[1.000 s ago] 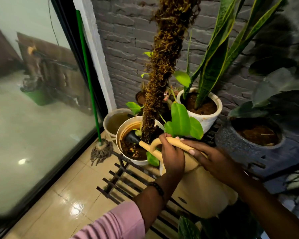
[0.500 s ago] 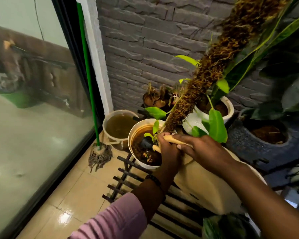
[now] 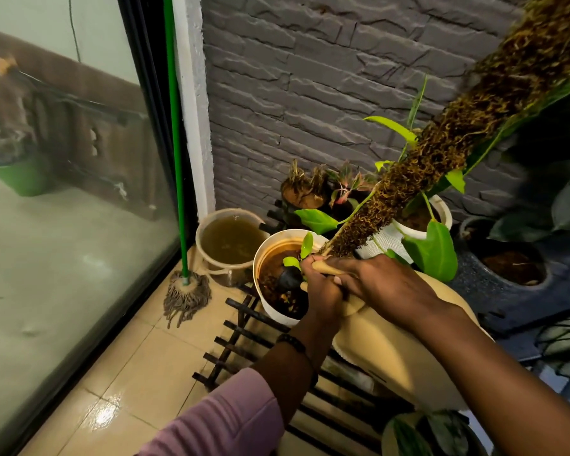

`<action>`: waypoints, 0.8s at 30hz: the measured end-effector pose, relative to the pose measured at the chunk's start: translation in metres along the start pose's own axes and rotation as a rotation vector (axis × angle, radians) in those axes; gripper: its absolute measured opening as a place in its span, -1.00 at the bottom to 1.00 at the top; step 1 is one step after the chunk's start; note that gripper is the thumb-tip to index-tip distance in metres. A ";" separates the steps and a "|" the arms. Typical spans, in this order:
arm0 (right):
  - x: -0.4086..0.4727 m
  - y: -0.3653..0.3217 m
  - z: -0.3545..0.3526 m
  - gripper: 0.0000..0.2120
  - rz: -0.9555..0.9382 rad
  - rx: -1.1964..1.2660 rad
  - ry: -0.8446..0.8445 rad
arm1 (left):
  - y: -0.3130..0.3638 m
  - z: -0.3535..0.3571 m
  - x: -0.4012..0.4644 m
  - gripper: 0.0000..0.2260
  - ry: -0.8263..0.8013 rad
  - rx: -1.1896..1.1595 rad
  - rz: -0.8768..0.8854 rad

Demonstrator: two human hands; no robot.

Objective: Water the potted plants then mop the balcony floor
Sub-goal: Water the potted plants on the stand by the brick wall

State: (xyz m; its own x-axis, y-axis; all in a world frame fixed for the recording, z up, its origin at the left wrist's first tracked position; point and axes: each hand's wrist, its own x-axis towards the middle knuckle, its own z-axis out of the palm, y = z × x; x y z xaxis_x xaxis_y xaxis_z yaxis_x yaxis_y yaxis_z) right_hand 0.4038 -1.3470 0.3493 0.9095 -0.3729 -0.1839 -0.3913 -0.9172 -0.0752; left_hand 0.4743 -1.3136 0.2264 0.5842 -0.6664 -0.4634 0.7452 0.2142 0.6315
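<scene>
A beige watering can (image 3: 392,353) is tipped forward over a white pot (image 3: 270,311) with wet brown soil and a coir pole (image 3: 441,153) leaning right. Its black spout tip (image 3: 288,278) sits inside the pot's rim. My left hand (image 3: 321,291) is wrapped around the can's spout neck. My right hand (image 3: 382,284) grips the can's handle just behind it. A mop with a green handle (image 3: 175,143) and a grey string head (image 3: 186,296) leans in the corner by the glass door.
A bucket (image 3: 231,238) of murky water stands on the tiled floor (image 3: 139,366) behind the pot. More potted plants (image 3: 422,222) and a dark stone pot (image 3: 507,268) crowd a black slatted rack (image 3: 244,327) against the grey brick wall. A glass door (image 3: 63,225) closes the left side.
The view has swung left and down. The can has tipped further and its spout has gone deeper into the white pot. Both hands keep their hold.
</scene>
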 end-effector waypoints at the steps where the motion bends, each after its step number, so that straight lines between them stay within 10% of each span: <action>1: 0.000 0.000 0.000 -0.59 -0.002 -0.001 0.001 | 0.001 0.000 0.000 -0.77 0.003 -0.019 -0.005; 24: -0.020 0.029 0.010 -0.61 0.002 0.193 0.121 | 0.006 0.022 -0.027 -0.52 0.062 0.311 0.123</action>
State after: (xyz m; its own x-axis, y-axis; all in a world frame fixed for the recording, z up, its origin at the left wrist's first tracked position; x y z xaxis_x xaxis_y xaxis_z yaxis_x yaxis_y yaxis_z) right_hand 0.3727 -1.3652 0.3413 0.9145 -0.3991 -0.0664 -0.4018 -0.8770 -0.2634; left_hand 0.4562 -1.3105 0.2568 0.6889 -0.6026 -0.4027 0.5397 0.0556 0.8400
